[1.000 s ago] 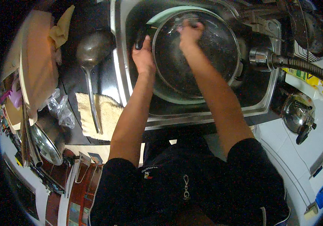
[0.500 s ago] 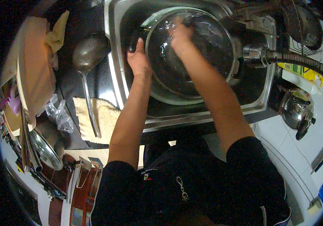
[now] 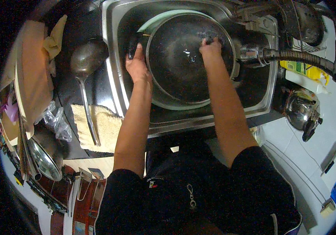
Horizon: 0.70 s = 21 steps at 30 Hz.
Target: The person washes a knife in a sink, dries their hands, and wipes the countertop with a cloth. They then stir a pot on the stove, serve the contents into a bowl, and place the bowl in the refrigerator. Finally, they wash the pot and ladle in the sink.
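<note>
A round dark pan [image 3: 176, 74] lies in a pale green basin [image 3: 154, 24] inside the steel sink [image 3: 179, 124]. My left hand [image 3: 137, 66] is closed around the pan's black side handle [image 3: 134, 44], thumb on top. Over the pan's right half is my right hand [image 3: 211, 50], its fingers bent down toward the inner wall. They are closed on a dark, rough-looking thing that blends with the pan, so its kind is unclear. A small wet glint shows in the middle of the pan. The second handle [image 3: 236, 71] points right, beside the faucet head.
A faucet head with a ribbed hose [image 3: 293, 56] reaches in from the right. Left of the sink, a large ladle [image 3: 85, 62] rests across a cream cloth [image 3: 97, 129]. A yellow-labelled bottle [image 3: 305, 70] and a steel kettle [image 3: 303, 109] stand at right.
My right hand has moved from the pan's far middle to its right side. The rippling, bright water in the pan has shrunk to a small glint. My left hand keeps its grip.
</note>
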Available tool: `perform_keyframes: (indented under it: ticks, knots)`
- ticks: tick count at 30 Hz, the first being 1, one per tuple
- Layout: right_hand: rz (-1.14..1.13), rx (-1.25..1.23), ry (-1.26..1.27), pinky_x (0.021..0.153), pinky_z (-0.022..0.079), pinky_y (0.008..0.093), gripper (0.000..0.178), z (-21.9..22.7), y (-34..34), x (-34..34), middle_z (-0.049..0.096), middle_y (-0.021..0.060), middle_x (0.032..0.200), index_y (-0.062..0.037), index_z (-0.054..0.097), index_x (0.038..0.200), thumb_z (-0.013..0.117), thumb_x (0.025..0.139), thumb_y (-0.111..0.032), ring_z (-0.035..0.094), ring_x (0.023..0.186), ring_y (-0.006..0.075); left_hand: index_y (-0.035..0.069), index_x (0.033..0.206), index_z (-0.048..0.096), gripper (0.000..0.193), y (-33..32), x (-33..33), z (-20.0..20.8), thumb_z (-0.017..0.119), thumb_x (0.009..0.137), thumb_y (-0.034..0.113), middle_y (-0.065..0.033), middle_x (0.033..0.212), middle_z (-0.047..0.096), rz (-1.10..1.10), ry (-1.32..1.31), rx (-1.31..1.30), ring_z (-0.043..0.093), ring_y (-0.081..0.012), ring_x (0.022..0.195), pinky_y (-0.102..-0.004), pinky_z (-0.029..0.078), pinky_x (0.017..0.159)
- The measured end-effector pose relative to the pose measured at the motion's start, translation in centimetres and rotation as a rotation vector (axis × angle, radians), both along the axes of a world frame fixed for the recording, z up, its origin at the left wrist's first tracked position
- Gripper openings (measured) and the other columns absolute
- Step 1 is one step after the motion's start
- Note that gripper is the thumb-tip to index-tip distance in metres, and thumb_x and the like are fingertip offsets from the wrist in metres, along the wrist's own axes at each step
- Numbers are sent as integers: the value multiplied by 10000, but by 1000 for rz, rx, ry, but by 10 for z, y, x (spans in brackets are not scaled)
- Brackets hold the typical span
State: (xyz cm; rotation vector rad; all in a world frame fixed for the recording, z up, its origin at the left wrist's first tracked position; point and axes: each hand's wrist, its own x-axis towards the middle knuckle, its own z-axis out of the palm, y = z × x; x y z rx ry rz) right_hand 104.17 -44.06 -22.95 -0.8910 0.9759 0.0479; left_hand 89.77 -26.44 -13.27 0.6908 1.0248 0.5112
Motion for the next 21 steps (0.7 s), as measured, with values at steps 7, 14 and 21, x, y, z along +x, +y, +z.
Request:
perform_keyframes:
  ticks: [7, 14, 21]
  knots:
    - [337, -42, 9, 649, 492, 279, 247, 60, 94, -8, 454, 85, 1128, -53, 517, 1012, 572, 802, -171, 489, 946, 231, 9, 1076, 472, 282, 2, 1, -5, 546, 808, 58, -85, 945, 575, -29, -10, 99, 565, -180, 786, -282, 465, 706]
    - [90, 34, 21, 760, 468, 285, 399, 14, 7, 10, 429, 68, 1190, -93, 486, 1127, 605, 772, -233, 442, 1026, 230, 9, 1093, 460, 297, 2, -1, 14, 542, 813, 66, -88, 978, 564, -10, 39, 58, 552, -180, 836, -286, 447, 749]
    - [472, 0, 18, 619, 444, 312, 398, 48, 100, -22, 496, 6, 1074, -178, 498, 1092, 661, 731, -222, 472, 943, 252, 16, 1110, 444, 382, 4, 3, 6, 602, 780, 127, -99, 979, 561, -34, 22, 0, 559, -205, 839, -304, 463, 742]
